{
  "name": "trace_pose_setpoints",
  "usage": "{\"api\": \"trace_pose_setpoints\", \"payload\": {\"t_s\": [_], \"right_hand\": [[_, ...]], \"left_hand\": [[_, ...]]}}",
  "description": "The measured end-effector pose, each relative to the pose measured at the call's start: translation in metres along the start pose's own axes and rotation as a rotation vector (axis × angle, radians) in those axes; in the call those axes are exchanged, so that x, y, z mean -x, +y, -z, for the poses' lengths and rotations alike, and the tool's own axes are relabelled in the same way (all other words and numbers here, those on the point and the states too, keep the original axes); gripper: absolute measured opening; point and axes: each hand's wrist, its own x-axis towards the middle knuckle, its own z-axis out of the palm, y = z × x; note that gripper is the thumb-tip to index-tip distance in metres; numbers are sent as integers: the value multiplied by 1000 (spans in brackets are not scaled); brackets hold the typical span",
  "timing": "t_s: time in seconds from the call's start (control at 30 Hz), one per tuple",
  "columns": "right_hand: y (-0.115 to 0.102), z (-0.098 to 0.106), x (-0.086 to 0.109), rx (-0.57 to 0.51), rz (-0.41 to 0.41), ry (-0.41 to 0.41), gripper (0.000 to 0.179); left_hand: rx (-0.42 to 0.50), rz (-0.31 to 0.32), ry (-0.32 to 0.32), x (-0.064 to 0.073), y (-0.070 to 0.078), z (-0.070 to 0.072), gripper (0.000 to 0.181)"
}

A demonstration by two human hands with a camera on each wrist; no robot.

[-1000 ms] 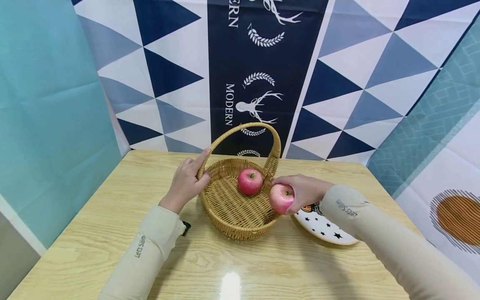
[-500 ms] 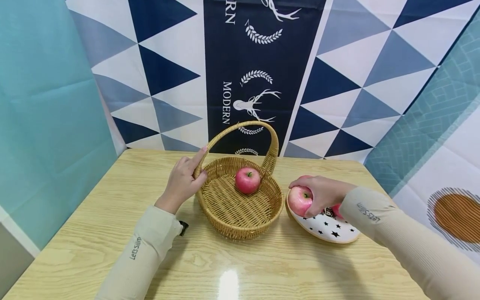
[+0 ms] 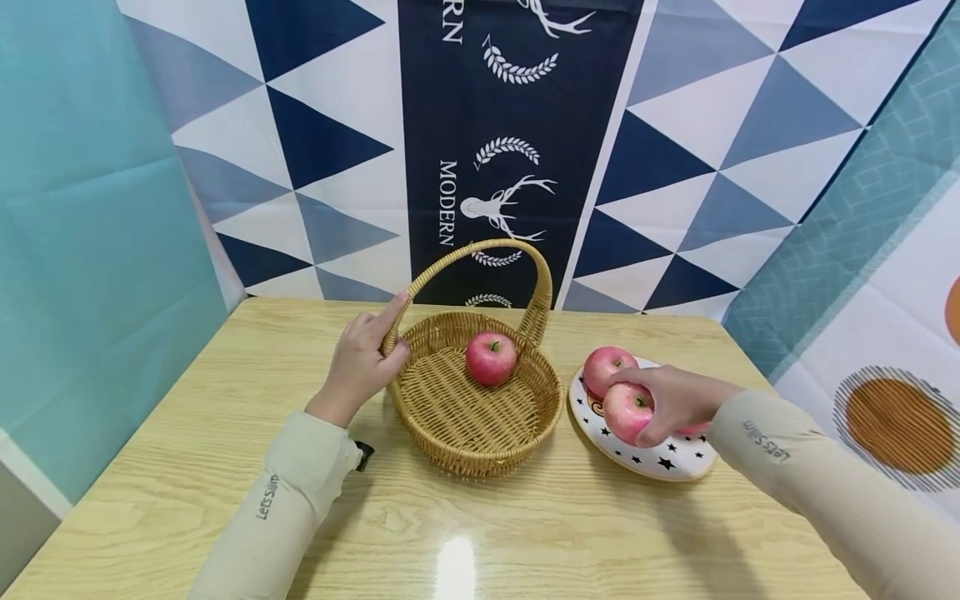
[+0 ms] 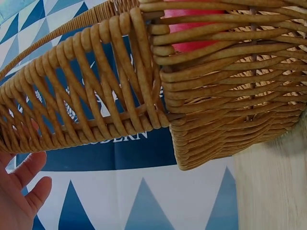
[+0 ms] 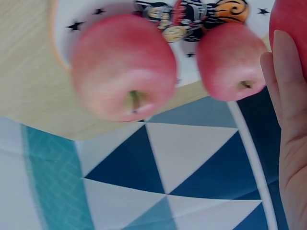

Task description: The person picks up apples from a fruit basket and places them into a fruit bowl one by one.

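Note:
My left hand (image 3: 356, 362) holds the left base of the arched handle (image 3: 543, 292) of a woven wicker basket (image 3: 480, 462). In the left wrist view, its fingers (image 4: 33, 167) lie along the handle's side. A red-pink apple (image 3: 491, 360) sits inside the basket towards the back. My right hand (image 3: 678, 402) grips another apple (image 3: 627, 414) over a white plate (image 3: 637, 463) patterned with black stars. On that plate are two more apples, the back one (image 3: 606, 367) in plain sight and the right one (image 3: 694, 429) mostly covered by the hand; the right wrist view shows both.
Basket and plate stand side by side on a light wooden table (image 3: 420, 533), with a narrow strip of wood between them. A patterned cloth (image 3: 330, 158) hangs behind the table's back edge. Teal cloth (image 3: 97, 217) hangs at the left.
My right hand has carried its apple from the basket's right rim rightward to over the plate, uncovering the apple at the plate's back. My left hand stays at the handle.

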Motion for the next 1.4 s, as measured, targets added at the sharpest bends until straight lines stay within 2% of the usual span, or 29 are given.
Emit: {"api": "trace_pose_setpoints", "payload": {"t_s": [0.1,0.3,0.4,0.53,0.67,0.8,1.0,1.2,1.4], "right_hand": [[9,-3,8,-1,-14,11,75],[32,-10,22,3,95,97,62],[41,-12,27,47,110,148,61],[51,-13,34,71,74,157,60],[59,-14,40,28,32,123,59],[62,-15,43,14,29,135,58],[62,-24,48,13,-67,96,68],[70,-37,50,-3,-37,112,62],[73,-41,52,-43,-92,105,59]], "left_hand": [[-5,-8,4,0,-1,0,61],[-5,-13,2,0,-1,0,61],[-7,-16,2,0,-1,0,61],[-21,-23,3,-1,-2,1,61],[-27,-25,-6,0,-2,1,61],[-29,-26,-6,0,0,2,61],[-27,-25,-3,1,1,2,60],[-15,-43,22,1,-1,1,60],[-18,-47,20,1,-1,0,60]]}}
